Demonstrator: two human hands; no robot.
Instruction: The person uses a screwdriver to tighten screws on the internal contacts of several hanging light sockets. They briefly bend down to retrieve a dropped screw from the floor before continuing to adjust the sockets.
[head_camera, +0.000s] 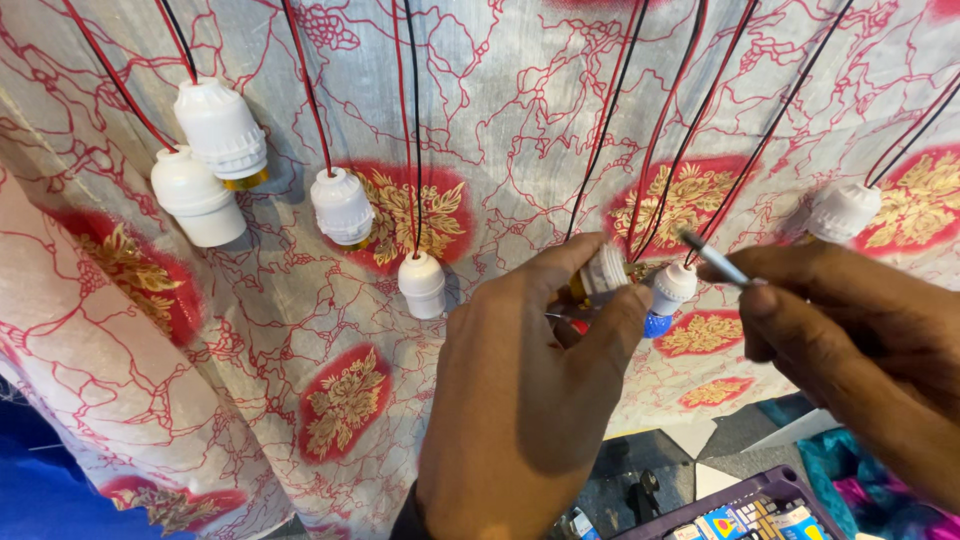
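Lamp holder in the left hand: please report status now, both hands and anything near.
Left hand grips white lamp holder on its wires. Right hand holds thin tool, tip beside it. Another holder hangs close, touching distance.

Seven hanging lamp holders, two hands, one slim tool.

Seven white lamp holders hang on red and black wire pairs before one patterned cloth (330, 330): four free at the left (222, 128) (197, 196) (342, 205) (422, 284), one (604, 270) in the left hand (520, 400), one with a blue base (668, 292) just beside it, and one (843, 211) at the right. The right hand (860, 340) holds a single thin grey tool (715, 258). One purple tray (770, 487) with several small coloured packets, too blurred to count, sits at the bottom edge.
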